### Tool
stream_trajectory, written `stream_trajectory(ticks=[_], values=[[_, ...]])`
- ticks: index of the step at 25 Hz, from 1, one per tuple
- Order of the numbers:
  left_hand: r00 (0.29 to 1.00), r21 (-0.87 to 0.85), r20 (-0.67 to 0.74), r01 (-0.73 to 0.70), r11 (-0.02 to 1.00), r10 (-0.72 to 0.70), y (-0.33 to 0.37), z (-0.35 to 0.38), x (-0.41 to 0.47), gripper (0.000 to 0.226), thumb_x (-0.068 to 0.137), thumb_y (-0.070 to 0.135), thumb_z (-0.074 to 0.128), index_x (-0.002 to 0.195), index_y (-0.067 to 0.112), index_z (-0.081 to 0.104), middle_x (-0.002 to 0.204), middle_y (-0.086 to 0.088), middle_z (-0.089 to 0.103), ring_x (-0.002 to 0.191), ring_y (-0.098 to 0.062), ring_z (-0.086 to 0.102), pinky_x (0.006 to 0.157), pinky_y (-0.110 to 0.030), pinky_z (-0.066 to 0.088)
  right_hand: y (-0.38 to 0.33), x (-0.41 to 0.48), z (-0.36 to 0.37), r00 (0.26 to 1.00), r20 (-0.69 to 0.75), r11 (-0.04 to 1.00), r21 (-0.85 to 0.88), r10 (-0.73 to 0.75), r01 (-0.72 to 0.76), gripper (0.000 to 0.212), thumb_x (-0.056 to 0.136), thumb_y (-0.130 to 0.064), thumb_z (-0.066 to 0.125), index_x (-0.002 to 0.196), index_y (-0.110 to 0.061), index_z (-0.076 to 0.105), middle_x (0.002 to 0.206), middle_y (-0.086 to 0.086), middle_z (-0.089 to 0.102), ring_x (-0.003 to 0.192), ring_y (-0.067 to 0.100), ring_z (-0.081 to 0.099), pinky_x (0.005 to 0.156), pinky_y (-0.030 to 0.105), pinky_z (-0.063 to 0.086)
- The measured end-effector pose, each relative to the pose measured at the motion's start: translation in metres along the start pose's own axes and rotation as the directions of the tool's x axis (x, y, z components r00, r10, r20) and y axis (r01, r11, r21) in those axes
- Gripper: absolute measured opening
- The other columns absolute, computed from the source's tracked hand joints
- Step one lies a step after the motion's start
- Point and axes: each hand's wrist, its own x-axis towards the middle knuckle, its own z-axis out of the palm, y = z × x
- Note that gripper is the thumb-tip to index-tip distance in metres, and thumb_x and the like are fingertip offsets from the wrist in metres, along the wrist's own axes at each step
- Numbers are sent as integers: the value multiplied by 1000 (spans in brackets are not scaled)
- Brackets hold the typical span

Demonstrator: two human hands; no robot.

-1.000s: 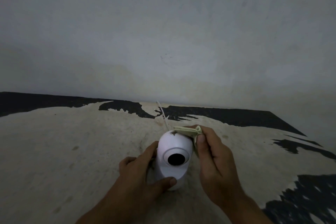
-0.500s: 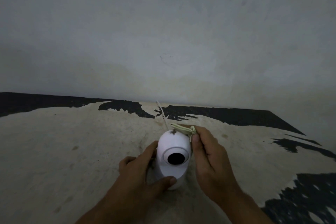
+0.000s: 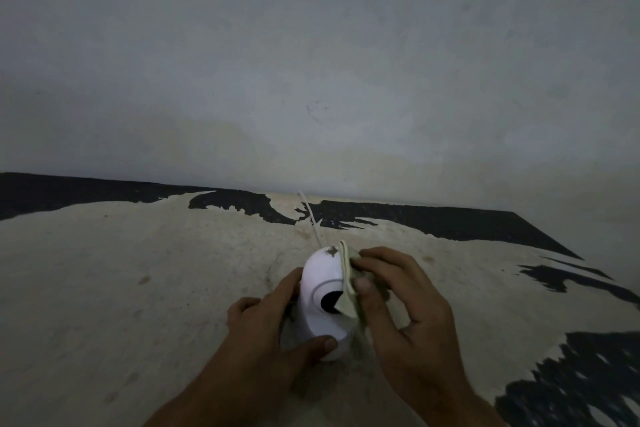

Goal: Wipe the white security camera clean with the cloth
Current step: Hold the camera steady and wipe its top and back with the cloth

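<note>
Our left hand (image 3: 273, 333) is at about 7 o'clock from the middle of the view. It wraps around the bottom part of the white security camera (image 3: 323, 302) and holds it tight, with the thumb pressed on the front near the base and the fingers curled around the left side. This keeps the camera from sliding.

The camera stands on the worktop (image 3: 138, 288), a pale top with black patches where the paint has come off. It sits just below the middle of the view, close to us. Its round black eye (image 3: 329, 302) looks up at us. A thin white cord (image 3: 310, 215) runs from behind it toward 12 o'clock, up to the grey wall (image 3: 311, 62).

At the top of the camera there is a small brown smudge (image 3: 331, 251). That dirt is not wiped off yet.

Our right hand (image 3: 408, 315) is at about 4 o'clock. Its thumb and fingers pinch a folded pale cloth (image 3: 348, 284) and press it on the right side of the camera. A corner of the cloth covers part of the black eye.

We think the wiping is well under way but not done. The right side is being rubbed now. The smudge on top and the left side under our fingers are left to do. We cannot see the back.
</note>
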Motion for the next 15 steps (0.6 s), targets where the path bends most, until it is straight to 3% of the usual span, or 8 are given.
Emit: stream_trajectory(ticks=[4, 9, 11, 13, 15], values=[[999, 10, 31, -10, 1000, 9, -2, 1, 0, 87, 41, 92, 38, 115, 65, 1, 104, 49, 22, 89, 26, 28, 92, -19, 15, 2, -3, 6, 996, -34, 992, -101, -84, 80, 31, 87, -34, 58, 111, -16, 66, 106, 2, 57, 101, 0, 52, 80, 8, 45], [1000, 25, -12, -14, 1000, 14, -5, 4, 1, 90, 51, 84, 47, 123, 57, 1, 107, 48, 25, 93, 14, 34, 92, -21, 15, -1, -3, 6, 983, -22, 970, -173, -180, 173, 32, 93, -22, 49, 115, -7, 66, 107, 5, 53, 92, 8, 52, 79, 8, 42], [1000, 20, -8, -16, 1000, 16, -3, 3, 1, 81, 59, 73, 56, 119, 60, 3, 105, 48, 26, 90, 20, 33, 91, -21, 15, -7, -3, 6, 986, -24, 959, -239, -165, 154, 33, 93, -26, 47, 114, -10, 68, 112, 3, 52, 92, 13, 53, 80, 20, 46], [999, 18, -13, -31, 999, 31, -2, 1, 0, 74, 59, 71, 57, 113, 66, 6, 100, 50, 28, 85, 29, 30, 91, -23, 19, -15, -2, 5, 987, -29, 902, -411, -161, 135, 33, 89, -38, 50, 105, -17, 69, 118, 1, 59, 105, 19, 52, 85, 39, 41], [999, 22, -25, -36, 999, 37, 0, 0, -1, 72, 58, 72, 57, 110, 68, 8, 98, 50, 29, 83, 29, 29, 94, -25, 22, -18, -1, 3, 976, 9, 820, -541, -215, 186, 32, 85, -45, 53, 100, -21, 68, 117, -3, 65, 111, 21, 53, 88, 40, 29]])
